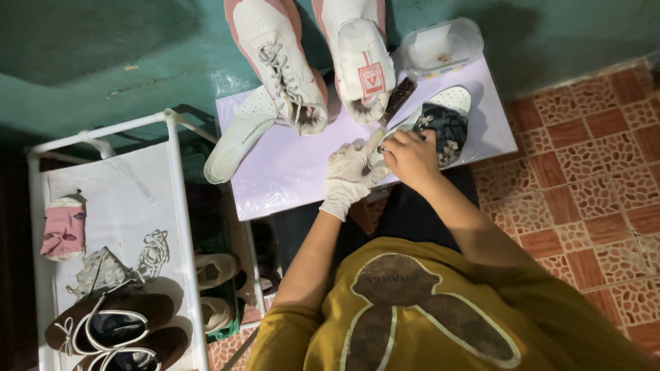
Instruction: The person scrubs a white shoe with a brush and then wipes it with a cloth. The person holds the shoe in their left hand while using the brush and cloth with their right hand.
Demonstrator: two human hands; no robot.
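**Both hands meet over an insole at the worktop's near edge**

Head view: I see my left hand (352, 175), in a white glove, at centre frame, its fingers curled around the near end of a white insole (450, 99) that runs up and right across the pale lilac worktop (289, 172). My bare right hand (411, 156) sits just right of it, touching the glove, fingers bunched on a dark floral cloth (443, 127) that lies over the insole's middle. A dark brush (399, 98) lies just above the hands, between the insole and the shoes. Two white-and-pink sneakers (323, 58) stand at the top centre of the frame, toes toward me. A second white insole (237, 137) hangs off the worktop's left edge. A clear plastic tub (441, 47) rests at the upper right corner of the worktop. At lower left, a white rack (175, 206) carries brown sandals (110, 326), loose laces (155, 253) and a pink sock (63, 230)
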